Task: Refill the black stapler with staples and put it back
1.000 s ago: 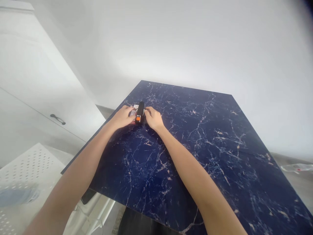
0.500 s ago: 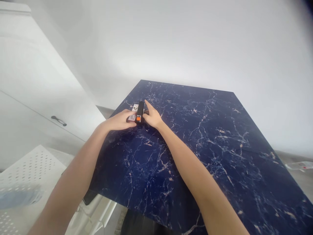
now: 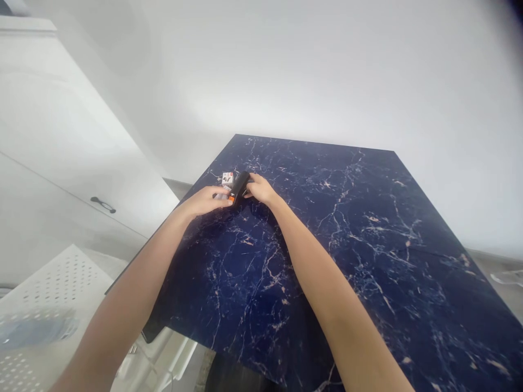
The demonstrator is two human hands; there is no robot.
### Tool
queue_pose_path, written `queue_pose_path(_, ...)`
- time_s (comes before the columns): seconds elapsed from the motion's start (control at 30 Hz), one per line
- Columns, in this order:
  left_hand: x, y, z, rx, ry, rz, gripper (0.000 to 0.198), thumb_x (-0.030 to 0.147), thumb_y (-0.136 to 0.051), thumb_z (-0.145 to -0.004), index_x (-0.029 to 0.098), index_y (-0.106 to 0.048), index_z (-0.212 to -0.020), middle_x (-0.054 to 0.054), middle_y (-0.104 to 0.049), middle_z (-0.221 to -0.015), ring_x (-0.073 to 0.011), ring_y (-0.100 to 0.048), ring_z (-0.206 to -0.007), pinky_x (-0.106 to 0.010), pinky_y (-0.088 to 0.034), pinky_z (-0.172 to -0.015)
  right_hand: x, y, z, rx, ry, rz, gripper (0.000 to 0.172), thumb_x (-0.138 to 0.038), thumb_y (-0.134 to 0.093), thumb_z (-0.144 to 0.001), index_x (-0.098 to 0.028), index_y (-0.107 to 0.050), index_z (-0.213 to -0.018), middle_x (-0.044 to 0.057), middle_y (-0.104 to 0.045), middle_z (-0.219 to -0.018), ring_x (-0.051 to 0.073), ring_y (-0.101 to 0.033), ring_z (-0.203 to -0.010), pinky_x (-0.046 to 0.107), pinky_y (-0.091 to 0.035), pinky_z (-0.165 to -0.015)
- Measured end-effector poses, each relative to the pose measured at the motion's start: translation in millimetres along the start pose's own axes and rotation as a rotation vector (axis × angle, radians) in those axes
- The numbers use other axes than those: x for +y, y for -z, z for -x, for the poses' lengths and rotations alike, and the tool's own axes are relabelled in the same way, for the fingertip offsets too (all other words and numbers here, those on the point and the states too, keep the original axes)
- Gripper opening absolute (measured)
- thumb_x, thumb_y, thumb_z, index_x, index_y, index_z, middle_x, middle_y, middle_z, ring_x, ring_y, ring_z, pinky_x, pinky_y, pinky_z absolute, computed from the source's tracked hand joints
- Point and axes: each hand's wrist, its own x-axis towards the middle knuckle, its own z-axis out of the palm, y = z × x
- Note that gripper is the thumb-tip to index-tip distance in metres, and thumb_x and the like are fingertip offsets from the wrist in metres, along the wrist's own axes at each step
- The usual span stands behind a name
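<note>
A long black object (image 3: 241,184) with an orange patch at its near end is between my hands over the far left part of the blue table; its kind is hard to make out. My left hand (image 3: 206,200) reaches in from the left, its thumb and fingers closed about the near, orange end. My right hand (image 3: 262,189) grips the far end from the right side, its fingertips partly hidden. Just behind the black object is a small white box (image 3: 227,177) with a dark picture. Something pale shows beneath my left fingers, mostly covered.
The dark blue marble-patterned table (image 3: 310,245) stands by a white wall. A white cabinet with a black handle (image 3: 103,205) rises at left. Lower left, a perforated white surface (image 3: 53,283) bears a clear plastic bottle (image 3: 36,331). A dark flat object (image 3: 152,330) lies below the table's left edge.
The black object has turned, its far end swinging right. My right index finger, stretched out before, is now bent against it. More of the white box shows.
</note>
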Motion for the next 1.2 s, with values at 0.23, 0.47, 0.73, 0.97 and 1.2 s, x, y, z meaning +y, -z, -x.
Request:
queue_pose_path(0.23, 1.0, -23.4, -1.8, 0.184, -0.156, -0.149, 0.041, 0.055, -0.071, -0.084, 0.025, -0.077, -0.112, -0.01, -0.063, -0.144, -0.0382, -0.054, -0.136, -0.055, -0.043, -0.113, 11.1, 3.4, -9.1, 0.107, -0.008, 0.033, 0.023, -0.011, -0.05, -0.087, -0.02, -0.071, -0.089, 0.003, -0.073, -0.086, 0.015, -0.074, -0.073, 0.03, -0.066, -0.074)
queue_pose_path(0.47, -5.8, -39.8, -7.9, 0.451, -0.219, -0.459, 0.026, 0.041, -0.075, -0.079, 0.021, -0.076, -0.095, -0.01, -0.061, -0.146, -0.0407, -0.053, -0.135, -0.059, -0.044, -0.113, 22.6, 36.7, -10.8, 0.245, 0.006, 0.231, 0.033, -0.01, -0.048, -0.084, -0.021, -0.072, -0.105, 0.005, -0.075, -0.099, 0.017, -0.074, -0.083, 0.035, -0.061, -0.086)
queue_pose_path(0.73, -22.5, -35.7, -16.3, 0.513, -0.28, -0.357, 0.024, 0.034, -0.07, -0.078, 0.022, -0.075, -0.098, -0.007, -0.073, -0.124, -0.0321, -0.064, -0.118, -0.049, -0.048, -0.109, 12.5, 43.0, 15.2, 0.096, 0.306, 0.516, 0.036, -0.003, -0.049, -0.074, -0.021, -0.074, -0.094, 0.009, -0.068, -0.109, 0.026, -0.062, -0.111, 0.041, -0.047, -0.107)
queue_pose_path(0.97, -18.7, -34.5, -19.1, 0.447, -0.245, -0.329, 0.024, 0.036, -0.068, -0.08, 0.022, -0.074, -0.098, -0.007, -0.072, -0.127, -0.0322, -0.063, -0.12, -0.051, -0.047, -0.112, 11.8, 47.1, 21.9, 0.169, 0.343, 0.576, 0.028, -0.005, -0.052, -0.07, -0.022, -0.063, -0.089, 0.008, -0.068, -0.094, 0.027, -0.061, -0.094, 0.043, -0.048, -0.097)
queue_pose_path(1.2, -16.0, -33.3, -18.5, 0.424, -0.221, -0.358, 0.026, 0.036, -0.066, -0.079, 0.022, -0.075, -0.099, -0.008, -0.072, -0.131, -0.0344, -0.061, -0.123, -0.052, -0.047, -0.112, 23.6, 64.6, 7.1, 0.425, 0.049, 0.373, 0.033, -0.015, -0.04, -0.083, -0.021, -0.06, -0.109, 0.008, -0.072, -0.103, 0.019, -0.067, -0.086, 0.033, -0.057, -0.081)
